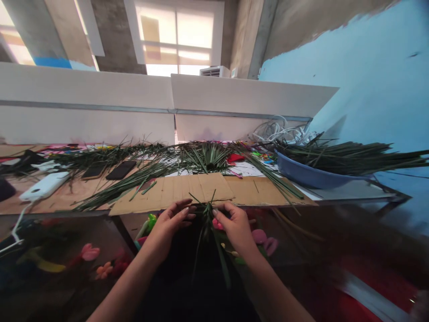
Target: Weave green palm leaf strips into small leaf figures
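A small bundle of long green leaf strips [208, 221], crossed and seemingly plaited at its upper part, hangs just in front of the table edge. My right hand [235, 226] pinches it from the right, thumb and forefinger at its top. Two thin tips stick out above, and loose strips trail downward. On the other side, my left hand [176, 219] is curved with its fingers apart, a short distance from the bundle and holding nothing. Right behind both hands lies a flat piece of cardboard [187, 190] along the table's front edge.
Loose leaf strips [134, 179] lie left of the cardboard, near two phones [121, 170] and a white power strip [44, 185]. A star-like leaf cluster [211, 156] sits behind. At right stands a blue basin [308, 173] heaped with leaves. Colourful balloon-like shapes [259, 237] show below the table.
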`<state>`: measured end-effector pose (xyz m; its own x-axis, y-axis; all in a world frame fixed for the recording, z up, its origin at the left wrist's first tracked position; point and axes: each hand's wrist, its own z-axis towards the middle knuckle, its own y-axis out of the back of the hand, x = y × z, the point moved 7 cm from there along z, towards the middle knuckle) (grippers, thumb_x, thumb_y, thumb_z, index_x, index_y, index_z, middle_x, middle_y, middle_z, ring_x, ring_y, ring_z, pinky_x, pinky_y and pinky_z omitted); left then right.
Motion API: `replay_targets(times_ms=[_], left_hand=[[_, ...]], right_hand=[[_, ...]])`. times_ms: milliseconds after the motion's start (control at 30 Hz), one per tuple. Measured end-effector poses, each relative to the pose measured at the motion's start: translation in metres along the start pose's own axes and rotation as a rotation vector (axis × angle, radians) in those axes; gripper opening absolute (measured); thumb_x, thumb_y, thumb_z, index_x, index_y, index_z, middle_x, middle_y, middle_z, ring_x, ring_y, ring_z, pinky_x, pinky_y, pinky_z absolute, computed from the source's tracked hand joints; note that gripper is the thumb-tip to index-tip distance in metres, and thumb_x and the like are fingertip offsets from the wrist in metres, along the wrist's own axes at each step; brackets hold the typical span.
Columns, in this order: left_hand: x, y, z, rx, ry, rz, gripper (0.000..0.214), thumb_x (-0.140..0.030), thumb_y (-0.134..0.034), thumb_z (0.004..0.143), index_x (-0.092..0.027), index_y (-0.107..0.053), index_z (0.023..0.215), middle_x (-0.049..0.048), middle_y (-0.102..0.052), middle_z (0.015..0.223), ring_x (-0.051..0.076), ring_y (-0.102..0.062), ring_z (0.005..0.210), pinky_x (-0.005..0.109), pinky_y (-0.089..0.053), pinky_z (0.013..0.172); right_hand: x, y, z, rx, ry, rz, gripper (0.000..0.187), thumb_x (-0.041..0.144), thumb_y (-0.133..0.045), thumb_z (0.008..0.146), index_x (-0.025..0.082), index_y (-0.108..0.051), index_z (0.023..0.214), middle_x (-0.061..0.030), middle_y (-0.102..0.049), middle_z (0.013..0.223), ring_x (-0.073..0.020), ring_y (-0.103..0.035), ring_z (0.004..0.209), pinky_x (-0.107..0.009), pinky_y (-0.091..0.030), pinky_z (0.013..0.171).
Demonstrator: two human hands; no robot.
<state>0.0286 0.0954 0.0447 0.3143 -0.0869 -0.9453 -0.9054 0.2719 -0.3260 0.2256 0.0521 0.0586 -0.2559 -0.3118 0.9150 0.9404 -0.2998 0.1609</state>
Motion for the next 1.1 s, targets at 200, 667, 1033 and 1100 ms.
replay_targets(times_ms=[200,667,1033,1100], left_hand=[[-0.035,-0.014,0.029,0.181,-0.042,0.219,0.037,-0.033,-0.088,0.073,-0.018,-0.08,0.105,0.0119,-0.08,0.101,0.028,-0.072,0.095,0.031,-0.05,0.085],[-0.05,-0.026,0.111,0.124,-0.091,0.295,0.025,-0.038,-0.084,0.07,-0.018,-0.08,0.085,0.0091,-0.078,0.082,0.024,-0.068,0.078,0.032,-0.049,0.072],[-0.04,-0.016,0.2,0.217,0.103,0.182,0.039,-0.04,-0.084,0.071,-0.019,-0.071,0.102,0.0049,-0.071,0.097,0.02,-0.065,0.086,0.032,-0.05,0.075],[-0.041,-0.013,0.214,0.21,0.127,0.179,0.042,-0.041,-0.085,0.07,-0.018,-0.07,0.102,0.0053,-0.07,0.101,0.02,-0.064,0.089,0.031,-0.05,0.073]], right_hand=[[0.023,-0.005,0.032,0.057,0.108,-0.115,0.013,0.03,-0.063,0.084,0.023,-0.073,0.08,-0.0038,-0.073,0.079,-0.0241,-0.065,0.078,-0.035,-0.047,0.072],[0.004,-0.01,0.106,0.087,0.003,0.076,0.027,0.046,-0.068,0.083,0.021,-0.071,0.092,-0.0048,-0.071,0.086,-0.0236,-0.064,0.083,-0.035,-0.048,0.077],[-0.008,-0.036,0.18,0.199,0.051,-0.258,0.013,0.03,-0.064,0.084,0.019,-0.071,0.085,-0.0051,-0.074,0.083,-0.022,-0.064,0.078,-0.031,-0.043,0.071],[-0.01,-0.042,0.196,0.231,0.054,-0.302,0.013,0.029,-0.063,0.085,0.019,-0.07,0.084,-0.0042,-0.072,0.08,-0.0205,-0.062,0.074,-0.03,-0.041,0.067]])
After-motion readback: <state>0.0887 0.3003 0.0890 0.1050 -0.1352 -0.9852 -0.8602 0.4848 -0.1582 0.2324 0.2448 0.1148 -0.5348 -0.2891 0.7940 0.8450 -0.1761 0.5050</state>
